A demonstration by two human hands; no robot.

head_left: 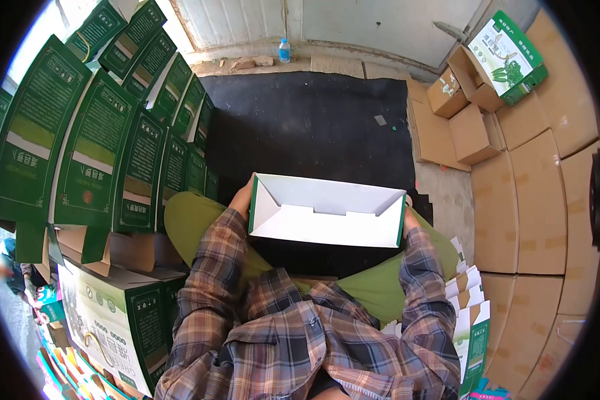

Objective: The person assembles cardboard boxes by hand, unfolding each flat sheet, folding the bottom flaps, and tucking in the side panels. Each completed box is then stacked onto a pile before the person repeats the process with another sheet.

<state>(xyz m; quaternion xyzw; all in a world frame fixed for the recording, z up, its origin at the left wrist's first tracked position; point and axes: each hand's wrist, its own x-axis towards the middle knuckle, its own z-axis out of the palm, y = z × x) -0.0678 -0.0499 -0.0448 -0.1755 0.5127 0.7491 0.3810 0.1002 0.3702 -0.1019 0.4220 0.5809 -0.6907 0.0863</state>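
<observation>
A cardboard box (326, 229) with a white inside and green outer edges is between my hands, over my lap. Its upward face shows white panels with interlocking cut tabs in the middle. My left hand (243, 199) grips its left end, fingers mostly hidden behind it. At the right end my right hand (411, 217) holds the box, with only part of the hand showing. To my left stand stacked green printed boxes (95, 150), several with loose flaps hanging down. More flat white-and-green cartons (472, 320) lie beside my right elbow.
A black mat (300, 127) covers the floor ahead. Brown cartons (543, 200) form a wall on the right, with small open boxes (473, 133) and a printed green-white box (505, 57) near it. A blue bottle (285, 51) stands at the back wall.
</observation>
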